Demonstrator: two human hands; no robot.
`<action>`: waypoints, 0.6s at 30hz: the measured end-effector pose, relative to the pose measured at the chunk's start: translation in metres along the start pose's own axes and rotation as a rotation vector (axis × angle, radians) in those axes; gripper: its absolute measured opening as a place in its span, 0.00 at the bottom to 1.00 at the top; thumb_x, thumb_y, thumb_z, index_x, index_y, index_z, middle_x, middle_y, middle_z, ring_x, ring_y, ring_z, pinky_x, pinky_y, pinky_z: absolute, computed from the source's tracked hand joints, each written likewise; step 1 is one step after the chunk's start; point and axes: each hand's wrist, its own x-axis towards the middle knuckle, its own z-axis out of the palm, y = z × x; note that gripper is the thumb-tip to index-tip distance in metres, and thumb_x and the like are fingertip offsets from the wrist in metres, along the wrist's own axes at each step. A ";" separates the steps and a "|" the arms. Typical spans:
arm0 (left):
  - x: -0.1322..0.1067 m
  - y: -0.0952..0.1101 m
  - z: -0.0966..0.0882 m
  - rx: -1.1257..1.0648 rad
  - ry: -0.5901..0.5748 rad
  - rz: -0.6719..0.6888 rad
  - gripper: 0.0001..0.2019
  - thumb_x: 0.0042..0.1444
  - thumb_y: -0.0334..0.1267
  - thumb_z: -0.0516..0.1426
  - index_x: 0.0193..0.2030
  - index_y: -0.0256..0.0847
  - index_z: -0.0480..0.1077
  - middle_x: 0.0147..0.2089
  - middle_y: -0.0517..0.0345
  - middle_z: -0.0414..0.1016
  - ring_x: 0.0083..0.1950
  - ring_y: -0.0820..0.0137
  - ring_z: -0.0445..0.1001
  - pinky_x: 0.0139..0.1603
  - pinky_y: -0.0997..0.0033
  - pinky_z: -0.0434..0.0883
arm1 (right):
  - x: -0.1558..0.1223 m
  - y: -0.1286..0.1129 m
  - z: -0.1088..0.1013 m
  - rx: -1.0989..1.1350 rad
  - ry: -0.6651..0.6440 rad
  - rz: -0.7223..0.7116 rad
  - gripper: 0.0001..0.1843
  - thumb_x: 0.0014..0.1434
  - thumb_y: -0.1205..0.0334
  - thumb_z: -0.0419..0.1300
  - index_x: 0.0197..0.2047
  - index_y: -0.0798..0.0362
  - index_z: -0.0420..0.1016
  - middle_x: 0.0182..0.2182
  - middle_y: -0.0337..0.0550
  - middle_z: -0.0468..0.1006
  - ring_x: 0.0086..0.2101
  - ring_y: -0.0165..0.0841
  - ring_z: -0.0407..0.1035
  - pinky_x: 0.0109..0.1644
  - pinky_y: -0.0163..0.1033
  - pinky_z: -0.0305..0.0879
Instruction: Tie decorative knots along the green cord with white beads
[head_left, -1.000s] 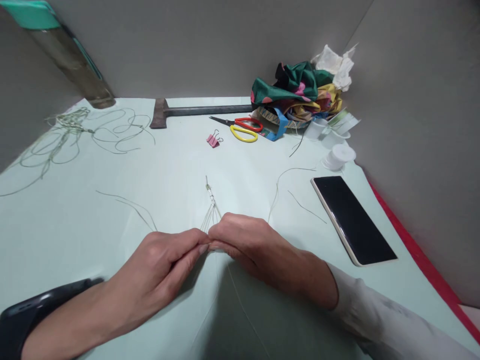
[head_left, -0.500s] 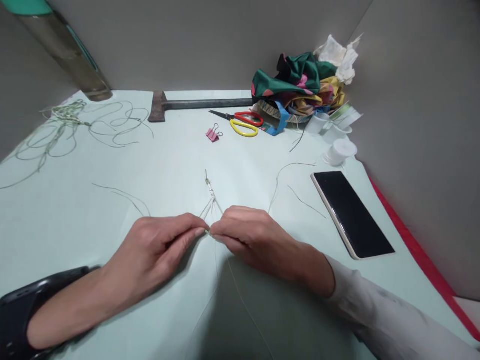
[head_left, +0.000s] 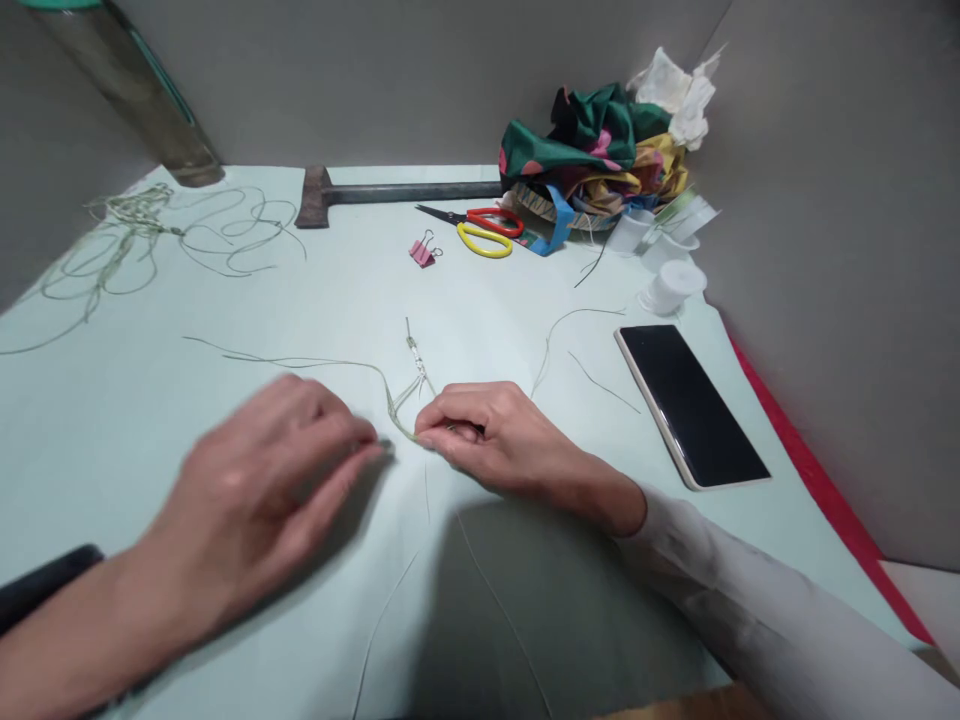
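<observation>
My right hand (head_left: 495,435) rests on the pale green sheet (head_left: 487,300) with thumb and fingers pinched on thin pale cords (head_left: 409,405) that run up to a small knotted piece (head_left: 414,350). My left hand (head_left: 277,475) is smeared by motion just left of it, fingers bunched near the same cords. One cord arcs from the pinch out to the left across the sheet. Other strands trail toward me below the hands.
A black phone (head_left: 690,403) lies to the right. At the back are red and yellow scissors (head_left: 484,232), a pink binder clip (head_left: 421,252), a hatchet (head_left: 390,195), a pile of coloured cloth (head_left: 600,165), white spools (head_left: 671,285), a cord tangle (head_left: 120,240) and a bottle (head_left: 150,110).
My left hand has drawn left and toward me, away from the right hand, pulling a cord out in an arc to the left. The right hand stays pinched on the cords.
</observation>
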 end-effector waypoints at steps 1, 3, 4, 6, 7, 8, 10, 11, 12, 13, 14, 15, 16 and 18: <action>-0.006 0.007 0.005 -0.022 -0.063 0.021 0.07 0.73 0.38 0.54 0.50 0.44 0.73 0.42 0.56 0.74 0.41 0.65 0.72 0.40 0.64 0.68 | 0.000 -0.002 0.000 0.020 0.015 0.028 0.09 0.65 0.71 0.59 0.35 0.54 0.79 0.29 0.35 0.76 0.28 0.25 0.63 0.37 0.33 0.60; -0.013 0.016 0.016 0.004 -0.162 0.018 0.10 0.73 0.44 0.54 0.49 0.41 0.72 0.41 0.53 0.74 0.38 0.62 0.72 0.37 0.62 0.70 | 0.000 -0.005 0.001 0.052 0.038 0.073 0.08 0.64 0.70 0.60 0.35 0.54 0.80 0.29 0.35 0.77 0.28 0.25 0.63 0.37 0.33 0.59; -0.015 0.020 0.021 0.025 -0.194 0.012 0.11 0.73 0.45 0.54 0.48 0.40 0.71 0.41 0.52 0.74 0.37 0.62 0.72 0.35 0.61 0.70 | 0.000 -0.005 0.001 0.067 0.047 0.088 0.08 0.64 0.70 0.60 0.35 0.54 0.80 0.30 0.35 0.77 0.29 0.26 0.64 0.37 0.33 0.60; -0.016 0.023 0.027 0.050 -0.223 0.014 0.10 0.73 0.43 0.53 0.47 0.38 0.70 0.40 0.52 0.72 0.35 0.62 0.71 0.34 0.61 0.69 | -0.001 -0.006 0.002 0.096 0.057 0.106 0.08 0.64 0.69 0.61 0.35 0.54 0.80 0.31 0.36 0.79 0.30 0.26 0.66 0.37 0.33 0.61; -0.016 0.024 0.028 0.051 -0.233 0.021 0.09 0.73 0.39 0.51 0.47 0.38 0.70 0.40 0.52 0.72 0.35 0.63 0.71 0.33 0.62 0.69 | -0.001 -0.005 0.002 0.109 0.059 0.111 0.07 0.64 0.69 0.61 0.35 0.54 0.80 0.32 0.37 0.79 0.31 0.27 0.67 0.38 0.33 0.61; -0.016 0.024 0.029 0.053 -0.233 0.030 0.09 0.74 0.36 0.50 0.46 0.38 0.70 0.40 0.53 0.71 0.35 0.64 0.71 0.33 0.62 0.69 | -0.001 -0.005 0.002 0.121 0.062 0.113 0.07 0.64 0.68 0.61 0.35 0.54 0.80 0.32 0.37 0.80 0.32 0.27 0.67 0.38 0.33 0.61; -0.015 0.024 0.030 0.064 -0.221 0.043 0.10 0.73 0.31 0.48 0.46 0.39 0.70 0.39 0.54 0.70 0.34 0.66 0.72 0.31 0.64 0.67 | -0.002 -0.004 0.002 0.136 0.066 0.117 0.07 0.64 0.68 0.61 0.35 0.54 0.81 0.32 0.38 0.80 0.32 0.28 0.68 0.38 0.33 0.62; -0.015 0.023 0.030 0.066 -0.215 0.040 0.10 0.73 0.30 0.47 0.46 0.39 0.69 0.39 0.55 0.70 0.34 0.67 0.72 0.30 0.65 0.66 | -0.002 -0.003 0.002 0.141 0.068 0.117 0.07 0.65 0.67 0.61 0.35 0.54 0.81 0.33 0.38 0.81 0.33 0.28 0.69 0.38 0.34 0.62; -0.015 0.022 0.030 0.062 -0.218 0.030 0.10 0.73 0.30 0.47 0.47 0.40 0.69 0.39 0.55 0.70 0.33 0.67 0.72 0.29 0.65 0.65 | -0.002 -0.003 0.002 0.146 0.071 0.118 0.07 0.65 0.67 0.61 0.36 0.54 0.81 0.33 0.38 0.81 0.33 0.28 0.69 0.38 0.34 0.62; -0.016 0.022 0.029 0.054 -0.221 0.018 0.10 0.73 0.30 0.46 0.46 0.40 0.68 0.38 0.56 0.69 0.33 0.68 0.72 0.29 0.66 0.64 | -0.002 -0.003 0.002 0.150 0.073 0.119 0.07 0.65 0.67 0.61 0.36 0.54 0.81 0.34 0.39 0.82 0.33 0.28 0.70 0.38 0.34 0.62; -0.016 0.021 0.029 0.043 -0.221 0.008 0.10 0.74 0.30 0.46 0.46 0.40 0.68 0.38 0.57 0.69 0.33 0.68 0.72 0.29 0.66 0.65 | -0.003 -0.003 0.002 0.154 0.074 0.121 0.07 0.65 0.67 0.61 0.36 0.54 0.82 0.34 0.39 0.82 0.33 0.28 0.70 0.38 0.34 0.62; -0.016 0.021 0.029 0.028 -0.221 -0.001 0.10 0.74 0.30 0.46 0.46 0.41 0.67 0.38 0.57 0.69 0.33 0.69 0.73 0.30 0.66 0.66 | -0.003 -0.003 0.002 0.158 0.074 0.123 0.07 0.65 0.66 0.61 0.36 0.54 0.82 0.34 0.38 0.82 0.33 0.28 0.69 0.38 0.34 0.62; -0.016 0.022 0.028 0.015 -0.224 -0.013 0.10 0.74 0.31 0.45 0.47 0.41 0.67 0.39 0.57 0.70 0.33 0.69 0.73 0.32 0.66 0.68 | -0.003 -0.003 0.002 0.162 0.075 0.125 0.08 0.65 0.66 0.61 0.36 0.54 0.82 0.33 0.38 0.81 0.33 0.27 0.69 0.37 0.34 0.62; -0.018 0.024 0.028 0.009 -0.234 -0.043 0.08 0.76 0.36 0.46 0.50 0.42 0.67 0.42 0.56 0.71 0.34 0.69 0.74 0.34 0.65 0.70 | -0.003 -0.003 0.002 0.170 0.075 0.133 0.08 0.65 0.66 0.61 0.36 0.54 0.82 0.32 0.38 0.81 0.32 0.27 0.68 0.37 0.34 0.62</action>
